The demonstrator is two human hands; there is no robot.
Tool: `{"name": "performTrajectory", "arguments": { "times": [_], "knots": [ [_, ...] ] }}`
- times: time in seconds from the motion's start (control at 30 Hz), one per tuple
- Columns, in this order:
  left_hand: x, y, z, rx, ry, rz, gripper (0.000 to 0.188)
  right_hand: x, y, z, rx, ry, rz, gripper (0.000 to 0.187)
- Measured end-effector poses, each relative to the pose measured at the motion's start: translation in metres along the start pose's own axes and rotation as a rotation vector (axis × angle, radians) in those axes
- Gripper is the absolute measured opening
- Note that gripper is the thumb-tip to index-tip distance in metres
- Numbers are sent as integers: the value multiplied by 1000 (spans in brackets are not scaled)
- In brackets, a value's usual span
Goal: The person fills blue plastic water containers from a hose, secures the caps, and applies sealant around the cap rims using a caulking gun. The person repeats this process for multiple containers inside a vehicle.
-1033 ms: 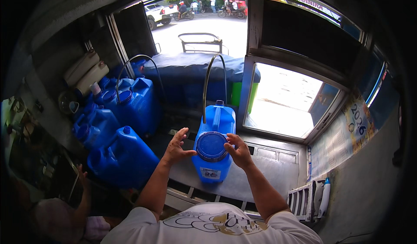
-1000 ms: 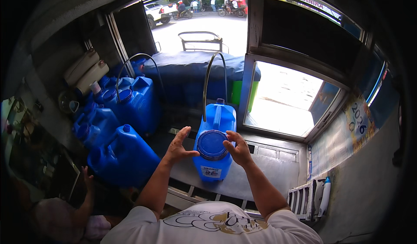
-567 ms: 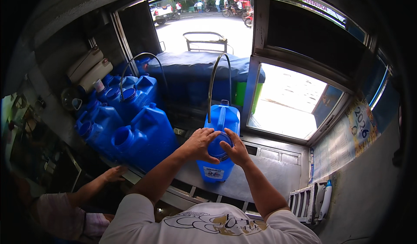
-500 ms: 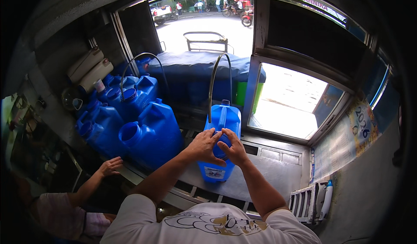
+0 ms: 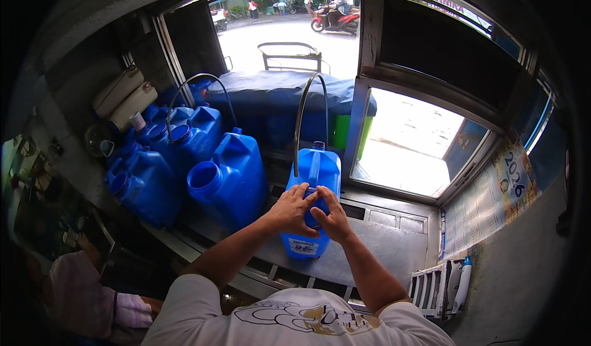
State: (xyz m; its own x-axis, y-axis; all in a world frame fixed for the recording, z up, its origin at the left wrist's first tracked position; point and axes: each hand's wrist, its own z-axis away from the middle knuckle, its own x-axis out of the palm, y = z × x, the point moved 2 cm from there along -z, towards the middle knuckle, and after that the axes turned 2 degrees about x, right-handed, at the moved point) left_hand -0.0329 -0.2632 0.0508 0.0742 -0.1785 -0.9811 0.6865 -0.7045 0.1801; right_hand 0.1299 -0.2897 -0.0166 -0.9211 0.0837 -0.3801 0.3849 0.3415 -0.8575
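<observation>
A blue water jug (image 5: 326, 167) with a built-in handle and a white label stands upright on the metal counter in front of me. Its wide round blue cap (image 5: 313, 217) sits at the near end of the top. My left hand (image 5: 292, 211) curves round the cap's left side, thumb toward me. From the right, my right hand (image 5: 333, 217) wraps round the same cap, and the fingertips of both hands nearly meet over it. Part of the cap is hidden under my fingers. Left of this jug stands an uncapped blue jug (image 5: 237, 177), its wide mouth facing me.
Several more blue jugs (image 5: 148, 183) crowd the counter's left side. Two curved metal spouts (image 5: 298, 121) arch over the counter (image 5: 375, 241). A co-worker (image 5: 77, 290) is at lower left. A window frame (image 5: 363, 130) borders the far side, and a white rack (image 5: 431, 287) stands at right.
The uncapped jug has shifted right, toward mine. A co-worker's hand near it has drawn back. My hands stay round the cap with little movement. Outside, a red motorcycle has come into view.
</observation>
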Motion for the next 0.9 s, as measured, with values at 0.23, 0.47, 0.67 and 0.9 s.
{"name": "performTrajectory", "arguments": {
  "times": [0.23, 0.47, 0.67, 0.9],
  "knots": [
    [-1, -5, 2, 52, 48, 48, 112, -1, -8, 3, 20, -36, -23, 88],
    [-4, -11, 1, 156, 83, 68, 108, -2, -12, 7, 12, -33, 49, 94],
    [-4, -10, -1, 144, 70, 74, 108, -1, -8, 9, 37, -41, 44, 96],
    [-7, -25, 1, 250, 49, 103, 111, -2, -20, 8, 68, -50, 44, 97]
  ]
}}
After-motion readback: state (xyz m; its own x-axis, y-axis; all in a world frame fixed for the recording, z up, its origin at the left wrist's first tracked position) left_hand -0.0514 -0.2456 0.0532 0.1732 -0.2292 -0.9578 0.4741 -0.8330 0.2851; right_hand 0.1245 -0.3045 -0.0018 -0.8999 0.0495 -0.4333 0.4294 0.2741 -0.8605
